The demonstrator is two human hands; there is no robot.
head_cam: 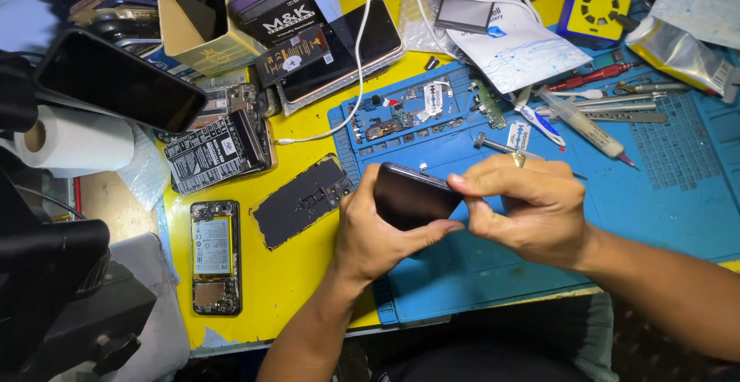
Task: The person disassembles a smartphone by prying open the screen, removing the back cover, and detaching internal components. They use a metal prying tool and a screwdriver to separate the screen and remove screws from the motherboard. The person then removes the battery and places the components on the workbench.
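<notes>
Our left hand [370, 232] cups the dark phone [412, 195] from below-left, long axis L-R; right hand [532, 212] pinches its right end, over the blue mat [655, 197].

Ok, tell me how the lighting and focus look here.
Head view: bright, even light on the blue mat; the phone and both hands, left hand and right hand, are sharp; the dark gear at lower left is shadowed; edges bend slightly.
</notes>
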